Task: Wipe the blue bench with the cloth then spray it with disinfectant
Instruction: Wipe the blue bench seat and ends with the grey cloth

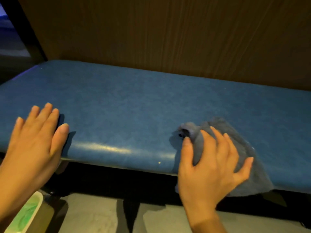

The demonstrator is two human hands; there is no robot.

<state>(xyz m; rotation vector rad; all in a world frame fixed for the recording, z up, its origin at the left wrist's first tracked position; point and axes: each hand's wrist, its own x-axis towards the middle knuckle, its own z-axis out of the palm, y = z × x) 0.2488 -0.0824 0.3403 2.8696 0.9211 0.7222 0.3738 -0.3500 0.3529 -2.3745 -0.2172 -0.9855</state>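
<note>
Wood-panelled wall backs the blue bench. Your right hand presses the grey cloth flat beneath it at the front edge; your left hand rests flat, released. Overlap even strokes toward it.

Open bench surface mid-span; wood panel blocks rear.

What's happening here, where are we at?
A person is wiping a blue bench. The right hand presses a grey-blue cloth onto the seat near its front edge, fingers spread over it. The left hand rests flat on the bench further left, holding nothing. A tub of something green shows at lower left, below the bench. No spray bottle is in view, so spraying hasn't started.
</note>
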